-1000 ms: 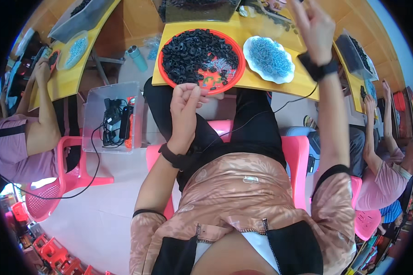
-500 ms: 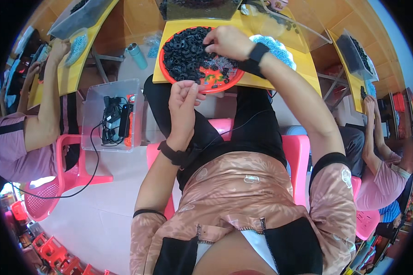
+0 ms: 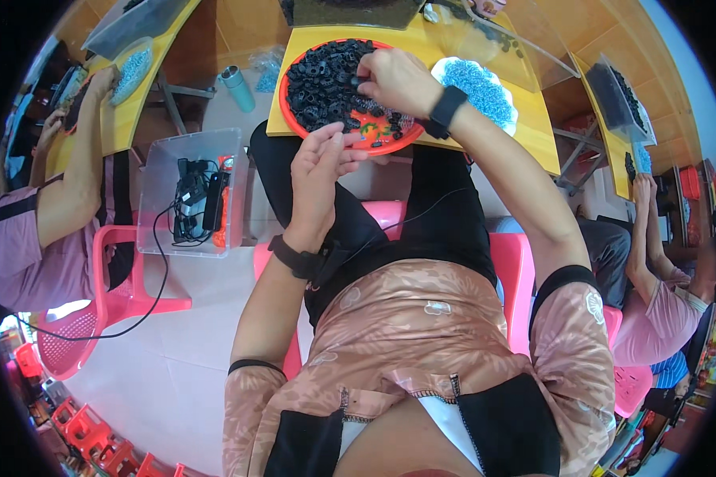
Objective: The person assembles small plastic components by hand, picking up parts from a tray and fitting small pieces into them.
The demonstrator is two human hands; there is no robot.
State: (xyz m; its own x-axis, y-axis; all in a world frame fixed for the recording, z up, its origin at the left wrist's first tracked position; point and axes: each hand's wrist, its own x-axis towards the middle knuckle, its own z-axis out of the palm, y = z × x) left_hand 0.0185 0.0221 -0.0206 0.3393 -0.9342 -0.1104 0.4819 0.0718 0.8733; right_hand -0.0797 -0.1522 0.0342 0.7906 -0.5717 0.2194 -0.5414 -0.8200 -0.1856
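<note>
A round red tray (image 3: 284, 99) lies at the near edge of the yellow table, heaped on its left with small black plastic parts (image 3: 324, 83). Small clear pieces and scattered black parts cover some of its patterned bottom. Over the tray's middle, my right hand (image 3: 402, 82) is closed, thumb and fingers pinching a small black part at the heap's edge. My left hand (image 3: 317, 171) is at the tray's near left rim, palm turned up and fingers apart, with nothing visible in it. To the tray's right sits a white scalloped dish (image 3: 511, 119) of small light-blue pieces (image 3: 477, 91).
A bin (image 3: 350, 14) of dark parts stands behind the tray. On the floor at left are a clear box (image 3: 155, 191) with cables and a teal bottle (image 3: 236, 89). Co-workers sit at yellow tables (image 3: 147, 91) on both sides. A black cable (image 3: 155, 306) hangs at left.
My left hand's fingers have spread from a closer pinch near the rim. My right hand stays over the tray with its fingertips slightly lowered or shifted at the black heap.
</note>
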